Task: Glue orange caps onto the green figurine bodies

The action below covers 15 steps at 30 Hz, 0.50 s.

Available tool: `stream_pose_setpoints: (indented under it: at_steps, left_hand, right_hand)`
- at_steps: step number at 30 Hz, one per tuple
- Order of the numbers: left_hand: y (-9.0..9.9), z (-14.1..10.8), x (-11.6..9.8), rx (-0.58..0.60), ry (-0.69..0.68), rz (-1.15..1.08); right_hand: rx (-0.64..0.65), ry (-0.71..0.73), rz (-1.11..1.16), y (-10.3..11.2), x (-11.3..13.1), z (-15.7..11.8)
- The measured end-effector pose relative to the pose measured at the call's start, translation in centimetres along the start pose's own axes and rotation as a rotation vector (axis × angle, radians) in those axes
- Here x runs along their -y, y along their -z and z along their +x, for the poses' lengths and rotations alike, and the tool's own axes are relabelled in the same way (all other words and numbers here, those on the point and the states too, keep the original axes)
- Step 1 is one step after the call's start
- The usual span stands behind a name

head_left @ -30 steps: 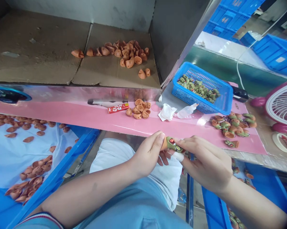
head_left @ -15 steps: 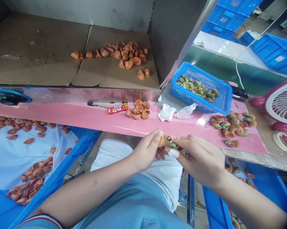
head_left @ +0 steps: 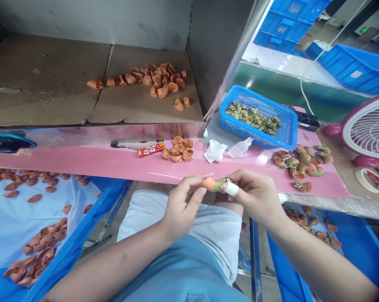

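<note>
Between my two hands, above my lap, is a small figurine (head_left: pixel 210 184) with an orange cup-shaped end and a green painted end. My left hand (head_left: pixel 180 207) pinches the orange end between thumb and fingers. The green end is gripped by my right hand (head_left: pixel 259 196), whose thumb has a white wrapping (head_left: pixel 231 189) around it; its fingers partly hide the piece. On the pink tabletop (head_left: pixel 139 170) beyond them lie a cluster of orange cup pieces (head_left: pixel 178 149), a red packet (head_left: pixel 151 150), a crumpled tissue (head_left: pixel 215 151) and a translucent squeeze bottle (head_left: pixel 240 148).
A blue basket (head_left: pixel 290 132) holds green pieces. Right of it are joined orange-green figurines (head_left: pixel 305 161), a pink fan (head_left: pixel 370 130) and a tape roll (head_left: pixel 371 181). A cardboard-floored box (head_left: pixel 50 96) holds orange pieces. Blue bins stand at left (head_left: pixel 91 222) and right (head_left: pixel 353 239).
The figurine has turned, so its painted eye faces less towards me and more of the orange end shows. My left fingers have shifted on it. The view has moved slightly.
</note>
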<state>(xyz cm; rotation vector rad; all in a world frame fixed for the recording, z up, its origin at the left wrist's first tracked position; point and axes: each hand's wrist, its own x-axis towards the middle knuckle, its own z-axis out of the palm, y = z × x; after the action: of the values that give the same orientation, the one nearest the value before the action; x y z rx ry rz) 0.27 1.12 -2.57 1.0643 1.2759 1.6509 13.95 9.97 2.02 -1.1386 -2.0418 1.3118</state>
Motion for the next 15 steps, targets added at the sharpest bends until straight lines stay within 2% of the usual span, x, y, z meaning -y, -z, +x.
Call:
stream_pose_setpoints:
  at_steps: [3, 10, 15]
  left_hand:
    - [-0.1, 0.3, -0.6, 0.006, 0.104, -0.078]
    - [0.1, 0.9, -1.3, 0.004, 0.354, -0.256]
    - [0.1, 0.8, -1.6, 0.044, 0.419, -0.271]
  right_hand:
    - [-0.006, 0.064, -0.038, 0.0, -0.2, 0.0]
    - [0.089, 0.428, -0.301, 1.3, -0.6, -0.1]
    - [0.112, 0.455, -0.346, 1.3, -0.6, -0.5]
